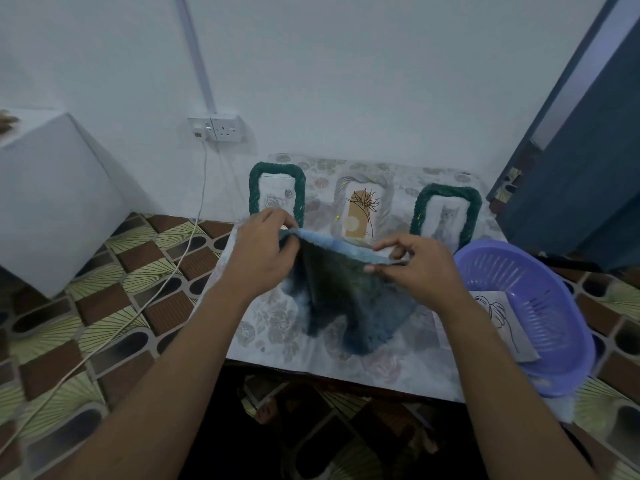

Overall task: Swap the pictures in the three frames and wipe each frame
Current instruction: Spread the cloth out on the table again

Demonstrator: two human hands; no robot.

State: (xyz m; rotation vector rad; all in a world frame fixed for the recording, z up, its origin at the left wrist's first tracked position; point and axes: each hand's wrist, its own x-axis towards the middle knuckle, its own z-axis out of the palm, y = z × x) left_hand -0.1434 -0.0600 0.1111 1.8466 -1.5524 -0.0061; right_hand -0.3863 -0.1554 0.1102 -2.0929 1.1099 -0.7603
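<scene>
Pale wall is rising behind a small counter (346, 372) with a flowered cover, where three frames are leaning: the left green frame (277, 169), the pale middle frame (363, 181) and the right green frame (446, 192). Fingers (275, 216) of both hands are pinching the top edge of a blue cloth (346, 299), stretching it between them just in front of the frames. I am judging that such a thin pinch could slip. The hanging part, which is touching the counter, could also brush a leaning frame and tip it. The left hand (258, 258) is holding its corner higher, with the back of the hand up. The right hand (420, 268) is pinching lower, thumb under the edge. Both forearms are reaching forward over the counter. At the right, a purple basket (540, 306) is holding a picture sheet (498, 317).
</scene>
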